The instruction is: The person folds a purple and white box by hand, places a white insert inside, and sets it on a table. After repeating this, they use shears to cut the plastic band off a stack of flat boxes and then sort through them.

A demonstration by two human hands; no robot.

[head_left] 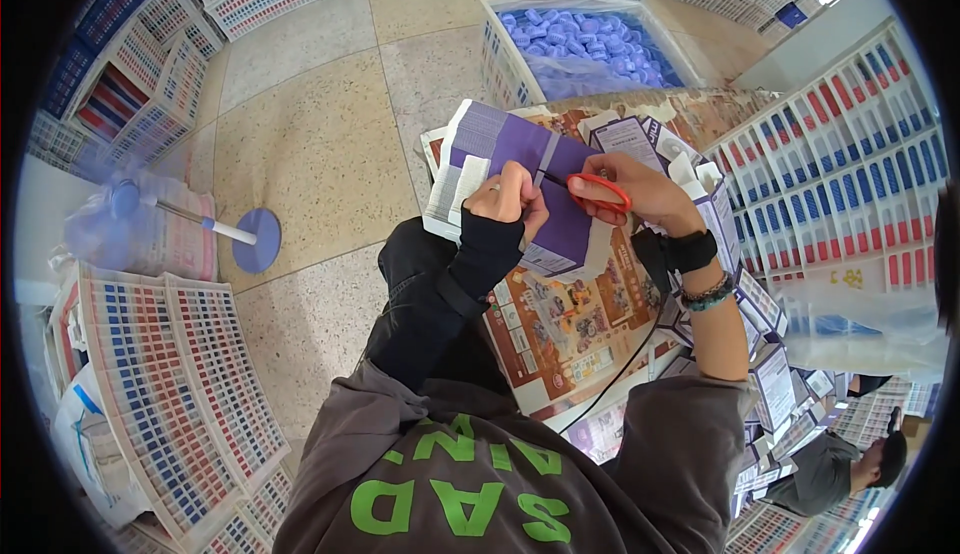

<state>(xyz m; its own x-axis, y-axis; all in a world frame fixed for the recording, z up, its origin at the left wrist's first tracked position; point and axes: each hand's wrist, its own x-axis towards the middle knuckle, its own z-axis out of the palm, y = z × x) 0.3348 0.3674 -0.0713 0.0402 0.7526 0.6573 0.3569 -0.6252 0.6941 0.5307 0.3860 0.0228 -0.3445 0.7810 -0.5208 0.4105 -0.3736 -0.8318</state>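
Observation:
A bundle of flat purple cartons (500, 134) with white edges lies before me on the table, bound by a pale strap (546, 157). My left hand (508, 197), in a black sleeve up to the knuckles, rests on the bundle with its fingers pinched at the strap. My right hand (640, 192) grips scissors by their orange handles (612, 197). Their dark blades point left, at the strap close to my left fingertips. Whether the blades have gone through the strap cannot be made out.
Beneath the bundle is a printed cardboard sheet (565, 339) on the table. Loose purple-and-white cartons (775, 384) pile up at right. Beyond the table stands a white crate (497, 64) of purple caps. Crate stacks (180, 374) flank me; a round-based stand (257, 241) is left. A co-worker (835, 469) is lower right.

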